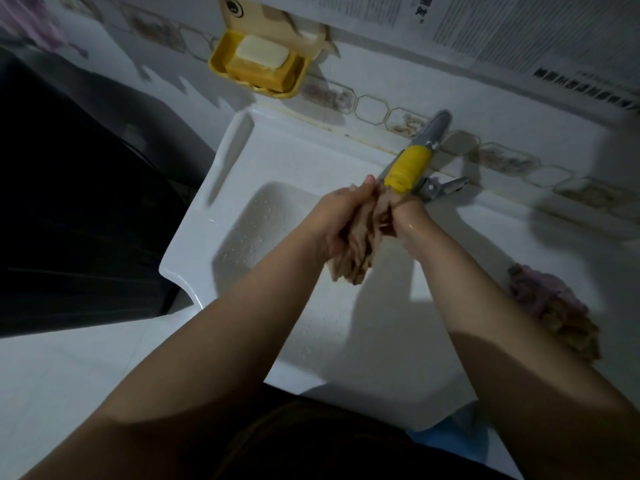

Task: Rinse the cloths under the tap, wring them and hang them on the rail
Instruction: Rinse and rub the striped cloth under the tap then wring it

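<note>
Seen from above: two bare forearms reach over a white sink [221,157]. The left hand [337,216] and right hand [408,220] both grip a bunched brown cloth [360,251], fingers curled tight around it, directly under the tap [408,164] (grey, with a yellow sleeve). More crumpled cloths [550,306] lie on the sink's right side. A yellow soap dish [258,64] hangs on the tiled wall.

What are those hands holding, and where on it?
Both the left hand and right hand grip one bunched brown cloth at its upper part.
</note>
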Demonstrator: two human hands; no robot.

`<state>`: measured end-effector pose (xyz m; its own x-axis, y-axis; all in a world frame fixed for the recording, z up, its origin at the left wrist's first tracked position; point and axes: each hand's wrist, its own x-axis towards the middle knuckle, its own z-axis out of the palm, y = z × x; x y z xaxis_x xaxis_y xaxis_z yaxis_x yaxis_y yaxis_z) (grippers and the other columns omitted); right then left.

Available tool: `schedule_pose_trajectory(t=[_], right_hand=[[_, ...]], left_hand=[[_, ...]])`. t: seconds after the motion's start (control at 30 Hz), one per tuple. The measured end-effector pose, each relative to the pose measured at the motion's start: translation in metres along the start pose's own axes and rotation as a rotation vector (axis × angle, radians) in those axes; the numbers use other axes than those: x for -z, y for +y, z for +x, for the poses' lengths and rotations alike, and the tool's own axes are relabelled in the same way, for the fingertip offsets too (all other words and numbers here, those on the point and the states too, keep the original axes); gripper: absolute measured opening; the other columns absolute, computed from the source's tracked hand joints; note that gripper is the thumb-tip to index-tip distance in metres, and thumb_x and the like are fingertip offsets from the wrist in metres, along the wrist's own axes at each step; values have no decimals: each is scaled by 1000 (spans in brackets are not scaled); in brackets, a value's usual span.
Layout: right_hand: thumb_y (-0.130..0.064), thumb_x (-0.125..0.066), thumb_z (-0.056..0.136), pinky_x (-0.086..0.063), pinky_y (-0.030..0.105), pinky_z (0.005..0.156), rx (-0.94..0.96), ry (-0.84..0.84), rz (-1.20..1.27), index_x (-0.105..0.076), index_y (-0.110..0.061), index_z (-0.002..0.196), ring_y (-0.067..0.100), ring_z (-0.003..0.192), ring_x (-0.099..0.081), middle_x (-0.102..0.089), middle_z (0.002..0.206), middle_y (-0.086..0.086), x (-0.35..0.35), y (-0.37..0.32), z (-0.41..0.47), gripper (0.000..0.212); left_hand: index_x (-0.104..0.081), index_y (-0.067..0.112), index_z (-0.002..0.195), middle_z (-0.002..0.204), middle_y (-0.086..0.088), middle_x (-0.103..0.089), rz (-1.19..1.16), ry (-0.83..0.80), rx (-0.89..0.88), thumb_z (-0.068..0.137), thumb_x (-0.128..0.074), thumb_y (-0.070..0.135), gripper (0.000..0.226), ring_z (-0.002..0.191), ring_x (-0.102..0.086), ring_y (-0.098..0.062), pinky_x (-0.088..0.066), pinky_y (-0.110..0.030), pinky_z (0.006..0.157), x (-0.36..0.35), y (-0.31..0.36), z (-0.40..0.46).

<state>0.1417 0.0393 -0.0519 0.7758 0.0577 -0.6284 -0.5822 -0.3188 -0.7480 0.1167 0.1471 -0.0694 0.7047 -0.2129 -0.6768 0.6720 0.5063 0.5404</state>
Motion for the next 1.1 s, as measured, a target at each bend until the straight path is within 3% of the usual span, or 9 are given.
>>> schedule_pose_trajectory(t=[0.1,0.17,0.23,0.4,0.5,0.63,0.73,0.9,1.1], right_hand=[[-40,-59,85,-55,29,71,-37,-313,118,-62,-19,108,16,90,-66,-69,96,1,4,21,-13,31],[-16,-57,93,-55,37,77,29,-235,127,-62,-11,108,23,91,-66,-68,98,8,5,33,-13,17],[-8,-58,92,-54,49,86,103,-45,113,-64,-11,103,28,91,-65,-67,97,13,7,38,-6,13],[-41,-70,66,-53,56,86,187,109,0,-53,-23,114,27,100,-66,-66,112,7,22,41,16,54],[-50,-63,67,-51,50,91,155,176,-88,-36,-25,123,27,109,-60,-56,125,4,25,27,10,66],[-25,-55,94,-43,29,82,174,184,-299,-24,-9,139,26,109,-53,-49,125,11,25,22,4,57],[-10,-66,87,-46,12,69,157,6,-244,-27,-12,138,15,93,-57,-55,104,3,26,19,-8,63],[-23,-71,84,-38,27,61,60,-145,-689,-61,-7,80,19,75,-52,-58,77,8,35,21,-14,19],[-30,-44,100,-51,44,90,-26,-150,-16,-56,-24,110,18,102,-62,-64,111,4,38,21,-11,17]], left_hand=[[-56,1,95,81,-14,-59,-149,-59,-37,95,-50,16,16,74,-61,-24,-56,-33,71,16,17,0],[-52,8,82,72,-9,-53,-101,-46,-77,98,-45,9,17,65,-57,-19,-53,-29,63,22,21,-2],[-55,8,94,81,-8,-57,146,57,-149,95,-52,6,3,77,-61,-21,-56,-33,74,28,21,-2],[-23,17,136,101,0,-57,884,112,-131,82,-72,39,76,65,-69,-17,-59,-50,73,33,27,-11],[-13,28,135,107,-8,-60,1253,-44,-70,79,-75,37,84,80,-69,-36,-58,-48,72,35,32,-7],[-34,20,128,122,-10,-41,1709,1,-354,73,-76,29,69,94,-56,-28,-50,-38,82,41,30,-2],[-55,15,118,130,-9,-34,1732,-49,-473,84,-69,28,39,90,-57,-25,-48,-34,84,44,38,-5],[-72,13,103,129,-7,-47,1692,-132,-392,89,-57,39,33,111,-51,-26,-38,-40,103,51,45,1],[-54,11,71,68,-6,-54,897,-83,-292,92,-51,44,40,68,-52,-19,-43,-32,73,52,24,-1]])
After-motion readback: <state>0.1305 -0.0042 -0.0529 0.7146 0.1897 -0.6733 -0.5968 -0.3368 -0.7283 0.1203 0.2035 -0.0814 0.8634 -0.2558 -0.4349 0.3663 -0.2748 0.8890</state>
